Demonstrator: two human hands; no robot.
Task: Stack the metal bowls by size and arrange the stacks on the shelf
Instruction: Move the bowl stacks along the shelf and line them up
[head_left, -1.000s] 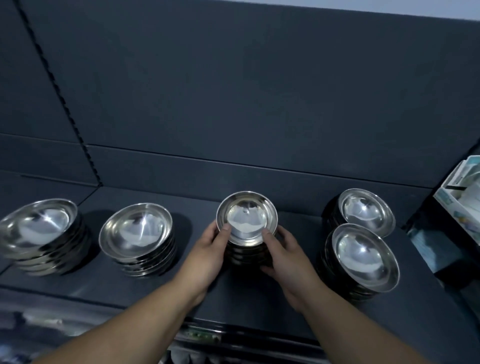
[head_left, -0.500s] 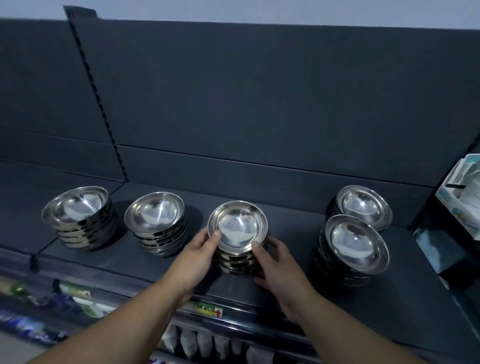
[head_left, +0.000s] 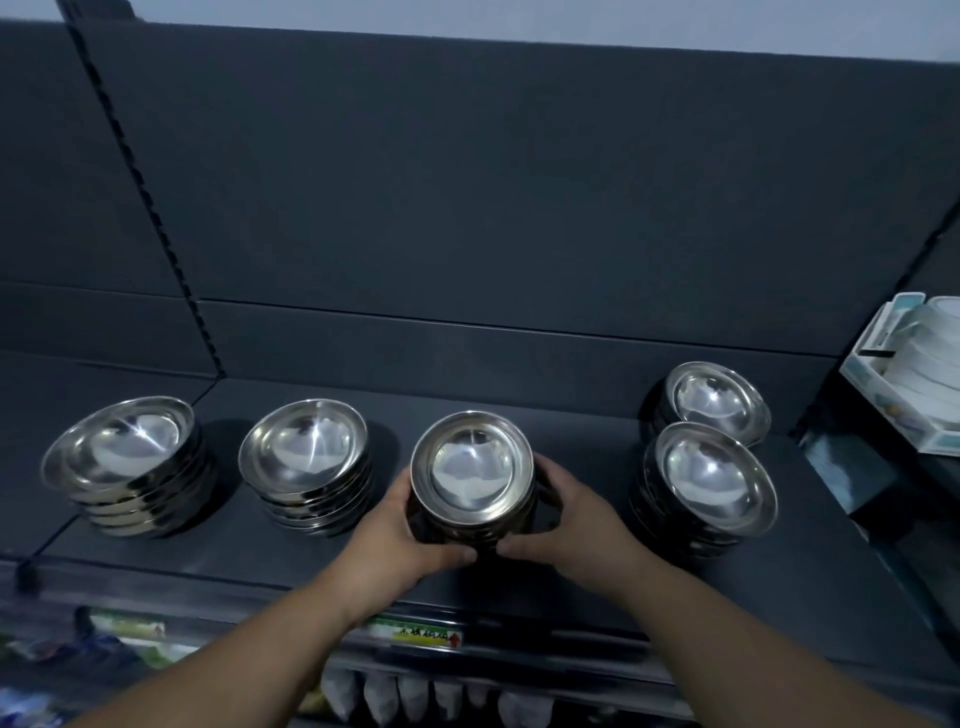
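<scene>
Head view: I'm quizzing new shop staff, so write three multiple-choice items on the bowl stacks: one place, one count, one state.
1. Where is the held stack? A) between other stacks B) far left C) on the floor
2. Stacks on the shelf? A) three B) five C) seven
3. The left hand and right hand? A) both grip the held stack B) both idle C) one holds a cloth
Key: A, two stacks stand on each side; B, five show; A, both wrap its sides.

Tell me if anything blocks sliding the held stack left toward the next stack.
Nothing visible. The left hand and right hand grip the held stack; only bare shelf lies between it and the next stack.
</scene>
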